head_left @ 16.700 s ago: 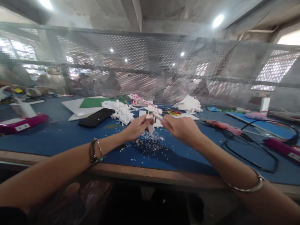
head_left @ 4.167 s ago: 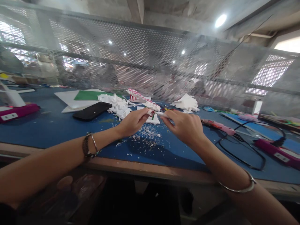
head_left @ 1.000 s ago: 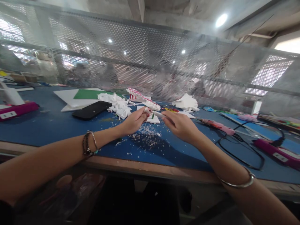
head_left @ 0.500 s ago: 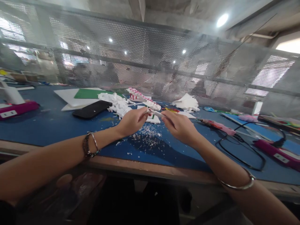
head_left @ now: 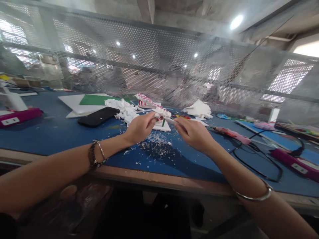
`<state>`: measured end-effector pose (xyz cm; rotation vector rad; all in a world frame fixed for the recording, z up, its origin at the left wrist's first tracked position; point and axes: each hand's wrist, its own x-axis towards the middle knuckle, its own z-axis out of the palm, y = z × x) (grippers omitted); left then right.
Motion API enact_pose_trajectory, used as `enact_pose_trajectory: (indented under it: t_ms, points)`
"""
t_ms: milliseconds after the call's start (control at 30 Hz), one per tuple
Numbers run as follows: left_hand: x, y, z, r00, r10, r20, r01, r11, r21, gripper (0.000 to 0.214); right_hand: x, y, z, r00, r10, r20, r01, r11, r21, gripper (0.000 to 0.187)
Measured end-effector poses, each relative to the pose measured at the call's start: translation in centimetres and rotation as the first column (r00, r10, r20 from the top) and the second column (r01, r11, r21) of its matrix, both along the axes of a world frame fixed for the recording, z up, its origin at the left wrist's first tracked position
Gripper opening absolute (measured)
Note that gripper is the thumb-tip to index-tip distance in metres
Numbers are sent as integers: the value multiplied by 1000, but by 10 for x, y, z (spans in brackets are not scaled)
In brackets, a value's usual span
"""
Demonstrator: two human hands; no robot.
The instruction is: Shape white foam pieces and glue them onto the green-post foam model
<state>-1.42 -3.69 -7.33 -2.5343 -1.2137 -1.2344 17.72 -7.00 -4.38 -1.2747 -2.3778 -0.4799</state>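
Note:
My left hand is closed in a pinch, with a small white piece showing at its fingertips. My right hand grips a slim white stick that points left toward the left fingers. Whether stick and piece touch is too blurred to tell. Just behind the fingertips stands a white model with a pink-edged sloping top, red posts and a green post, on a white base. White shavings lie scattered beneath both hands on the blue tabletop.
Left of my hands are a black phone-like slab, crumpled white scraps and a green sheet. On the right lie a pink-handled corded tool and a magenta power strip. A perforated metal screen rises behind.
The fingertips have drawn slightly apart, and the right hand with the stick has shifted a little to the right. More of the model's red and green parts now shows between the hands.

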Motion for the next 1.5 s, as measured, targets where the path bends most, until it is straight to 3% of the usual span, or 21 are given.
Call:
enact_pose_trajectory:
  t_ms: [167,533,867,1100,1500]
  points:
    - [1,-1,-1,999,-43,-9,43,999,1,22,-3,-3,0,997,25,-73,-24,1000,12,32]
    - [2,0,0,998,-33,56,35,999,-41,25,-1,-1,-1,999,37,-33,-36,999,17,31]
    - [1,-1,1,987,-106,119,111,993,-37,22,-3,0,0,999,39,4,-39,998,-42,31]
    - [3,0,0,984,-134,120,139,990,-36,19,-1,0,0,993,42,-110,-35,997,68,32]
    - [4,-2,0,987,-140,81,144,988,-49,19,-2,1,-3,994,78,-71,-70,992,106,35]
